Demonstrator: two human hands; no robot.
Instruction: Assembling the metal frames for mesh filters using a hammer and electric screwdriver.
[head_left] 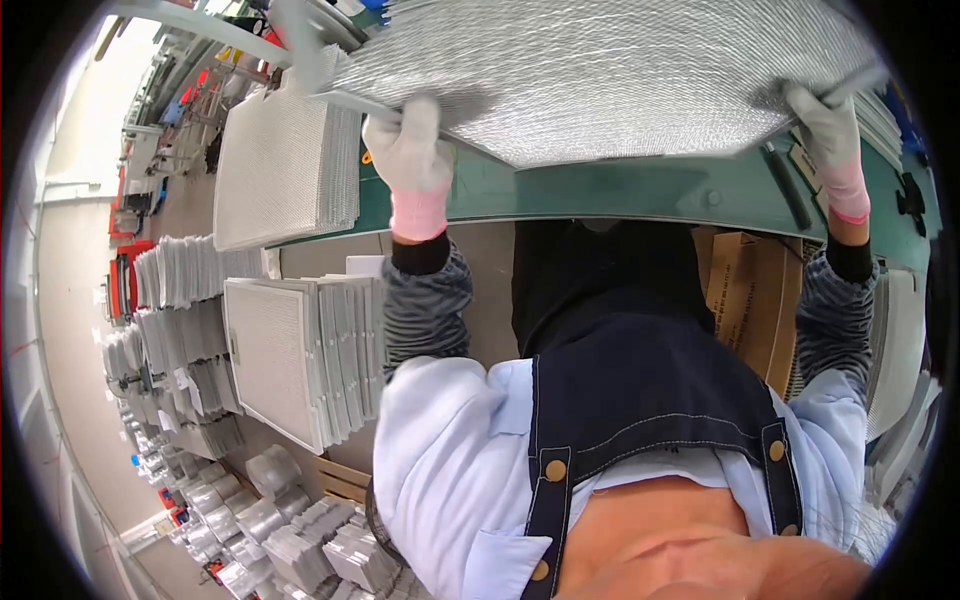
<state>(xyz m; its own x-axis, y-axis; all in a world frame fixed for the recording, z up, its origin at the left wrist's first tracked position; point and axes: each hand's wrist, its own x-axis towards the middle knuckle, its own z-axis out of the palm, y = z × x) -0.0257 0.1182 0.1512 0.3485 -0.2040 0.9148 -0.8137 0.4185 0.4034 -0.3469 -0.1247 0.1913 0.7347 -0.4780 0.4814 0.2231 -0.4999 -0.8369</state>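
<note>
A large silvery metal mesh panel [620,85] spans the top of the view, above the green work table [620,195]. My left hand [412,145], in a white glove with a pink cuff, is closed on the panel's near left edge, where a grey frame strip [362,104] runs. Gloved the same way, my right hand [828,120] grips the near right edge by another grey strip [855,82]. Both thumbs show near the rim; the other fingers are partly hidden. The panel's far side runs out of view.
Stacked mesh panels [285,165] stand at the table's left end, with framed panels [290,350] below. A dark bar [788,185] lies on the table near my right hand. Under the table is a cardboard box [745,300]. Wrapped rolls [235,510] fill the lower left floor.
</note>
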